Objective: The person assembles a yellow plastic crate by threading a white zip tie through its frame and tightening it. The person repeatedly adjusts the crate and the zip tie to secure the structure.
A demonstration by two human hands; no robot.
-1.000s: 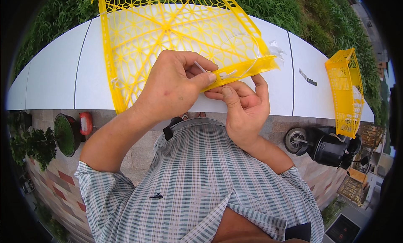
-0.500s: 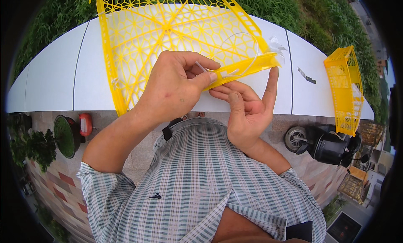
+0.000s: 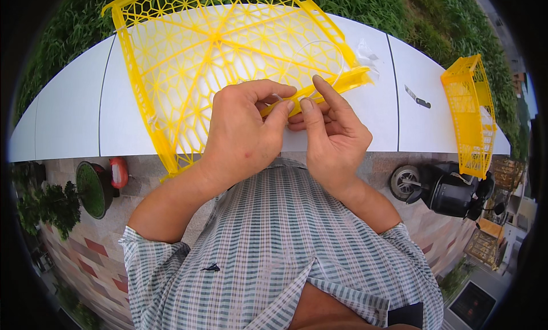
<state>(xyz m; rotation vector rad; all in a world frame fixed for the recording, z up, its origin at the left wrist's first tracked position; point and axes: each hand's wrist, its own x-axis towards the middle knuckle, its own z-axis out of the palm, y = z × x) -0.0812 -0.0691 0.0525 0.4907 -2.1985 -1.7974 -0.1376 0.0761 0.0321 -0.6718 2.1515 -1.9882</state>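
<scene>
A large yellow plastic crate panel with an open lattice lies across the white table, its near rim raised toward me. My left hand pinches that rim between thumb and fingers, at the middle of the near side. Close beside it my right hand grips the same rim, thumb on top and fingers curled beneath, index finger raised. A thin white tie loops over the lattice and runs down to the rim between my hands. Its ends are mostly hidden by my fingers.
Clear plastic film sits at the rim's right end. Farther right on the table are an open folding knife and a smaller yellow crate at the edge. Beyond the near edge stand a black scooter and a potted plant.
My right hand has moved left and closed on the rim beside my left hand; before, its fingers were spread below it. The panel has shifted slightly left and toward me.
</scene>
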